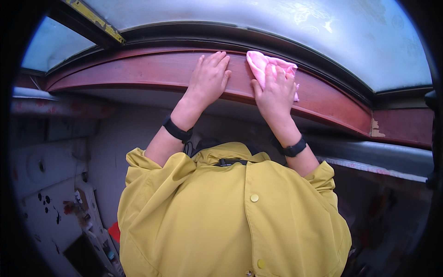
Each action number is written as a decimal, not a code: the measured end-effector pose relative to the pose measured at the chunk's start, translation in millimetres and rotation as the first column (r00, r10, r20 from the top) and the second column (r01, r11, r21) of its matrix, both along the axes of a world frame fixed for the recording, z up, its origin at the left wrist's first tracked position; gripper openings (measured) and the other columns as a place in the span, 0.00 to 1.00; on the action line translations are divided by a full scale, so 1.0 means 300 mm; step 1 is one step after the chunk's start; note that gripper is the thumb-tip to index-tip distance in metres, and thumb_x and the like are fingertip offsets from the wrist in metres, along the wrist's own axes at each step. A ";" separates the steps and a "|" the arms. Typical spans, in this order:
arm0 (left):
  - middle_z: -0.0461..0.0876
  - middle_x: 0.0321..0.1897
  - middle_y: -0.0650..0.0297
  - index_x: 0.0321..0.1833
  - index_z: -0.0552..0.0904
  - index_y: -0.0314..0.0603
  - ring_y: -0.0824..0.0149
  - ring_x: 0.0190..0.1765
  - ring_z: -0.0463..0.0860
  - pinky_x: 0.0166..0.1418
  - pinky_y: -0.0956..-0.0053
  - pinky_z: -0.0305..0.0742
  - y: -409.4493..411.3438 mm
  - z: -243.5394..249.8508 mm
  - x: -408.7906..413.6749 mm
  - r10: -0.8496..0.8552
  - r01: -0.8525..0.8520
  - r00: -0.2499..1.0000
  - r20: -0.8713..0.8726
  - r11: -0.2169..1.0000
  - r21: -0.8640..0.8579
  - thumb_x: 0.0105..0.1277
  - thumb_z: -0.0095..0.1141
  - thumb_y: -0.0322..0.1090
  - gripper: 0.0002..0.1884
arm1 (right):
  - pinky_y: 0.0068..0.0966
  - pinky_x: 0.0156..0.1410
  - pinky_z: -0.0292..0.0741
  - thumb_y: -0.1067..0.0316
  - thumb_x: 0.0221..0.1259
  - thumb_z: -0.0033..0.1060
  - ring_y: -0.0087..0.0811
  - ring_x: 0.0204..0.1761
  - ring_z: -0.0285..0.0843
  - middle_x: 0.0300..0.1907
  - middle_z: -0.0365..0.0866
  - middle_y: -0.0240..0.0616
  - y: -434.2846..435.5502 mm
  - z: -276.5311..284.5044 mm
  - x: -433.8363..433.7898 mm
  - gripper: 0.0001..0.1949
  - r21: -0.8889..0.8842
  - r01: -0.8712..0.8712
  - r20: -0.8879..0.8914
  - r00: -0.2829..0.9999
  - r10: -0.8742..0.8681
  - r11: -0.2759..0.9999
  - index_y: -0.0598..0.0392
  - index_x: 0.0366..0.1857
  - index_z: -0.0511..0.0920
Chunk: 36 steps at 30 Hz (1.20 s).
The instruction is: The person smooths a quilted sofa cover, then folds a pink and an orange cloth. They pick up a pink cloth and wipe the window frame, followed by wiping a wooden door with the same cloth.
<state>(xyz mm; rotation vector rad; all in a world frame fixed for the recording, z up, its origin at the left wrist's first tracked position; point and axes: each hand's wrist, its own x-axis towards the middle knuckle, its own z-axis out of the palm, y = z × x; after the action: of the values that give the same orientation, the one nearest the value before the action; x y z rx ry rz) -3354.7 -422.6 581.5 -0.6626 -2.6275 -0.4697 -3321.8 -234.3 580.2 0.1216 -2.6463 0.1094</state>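
A reddish-brown window sill (138, 69) runs across the view below a frosted window pane (263, 17). My left hand (209, 74) lies flat on the sill left of centre, with nothing in it and the thumb a little apart from the fingers. To its right, my right hand (277, 90) presses a folded pink cloth (256, 64) onto the sill, fingers spread over it. The cloth's upper edge lies close to the black window frame (221, 33). Part of the cloth is hidden under the right hand.
A dark window bar with a worn yellow strip (100, 20) stands at the upper left. At the right, the sill meets a corner piece (401, 126) with chipped paint. Below the sill at the right runs a pale ledge (373, 155). Blurred household items lie far below left.
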 end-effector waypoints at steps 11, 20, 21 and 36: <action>0.73 0.59 0.53 0.56 0.75 0.35 0.54 0.63 0.71 0.66 0.56 0.63 -0.313 -0.007 -0.056 -0.043 0.039 0.996 0.073 0.997 0.059 0.65 0.49 0.31 0.17 | 0.48 0.66 0.58 0.56 0.51 0.66 0.47 0.62 0.61 0.56 0.70 0.44 -0.341 0.031 0.000 0.26 -0.093 -0.235 0.014 0.971 0.237 0.967 0.51 0.55 0.75; 0.74 0.59 0.54 0.55 0.76 0.37 0.55 0.63 0.70 0.67 0.57 0.63 -0.453 -0.004 -0.048 -0.066 0.066 0.998 0.007 0.995 0.070 0.65 0.50 0.34 0.17 | 0.45 0.69 0.58 0.57 0.60 0.56 0.52 0.61 0.65 0.57 0.70 0.57 -0.162 -0.007 -0.025 0.23 0.009 0.099 0.044 0.994 -0.099 0.995 0.63 0.54 0.72; 0.74 0.59 0.54 0.55 0.76 0.37 0.55 0.63 0.70 0.67 0.57 0.63 -0.471 -0.006 -0.044 -0.070 0.069 0.997 0.012 0.995 0.079 0.65 0.50 0.34 0.17 | 0.44 0.69 0.58 0.57 0.59 0.56 0.52 0.61 0.65 0.56 0.70 0.56 -0.218 -0.006 -0.027 0.24 0.015 0.043 0.038 0.998 -0.044 0.999 0.63 0.55 0.72; 0.76 0.55 0.56 0.52 0.77 0.36 0.57 0.61 0.71 0.66 0.58 0.63 -0.730 0.007 -0.037 0.018 -0.018 1.000 0.003 0.998 0.063 0.63 0.53 0.32 0.15 | 0.42 0.69 0.59 0.51 0.61 0.53 0.47 0.63 0.65 0.56 0.72 0.51 -0.320 0.010 -0.021 0.26 0.049 0.033 0.069 0.997 -0.037 0.998 0.59 0.57 0.71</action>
<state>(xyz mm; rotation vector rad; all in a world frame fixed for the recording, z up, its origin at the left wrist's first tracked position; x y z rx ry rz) -3365.8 -641.8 583.5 -0.6182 -2.6067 -0.5465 -3328.2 -330.4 583.2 0.0888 -2.7206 0.0399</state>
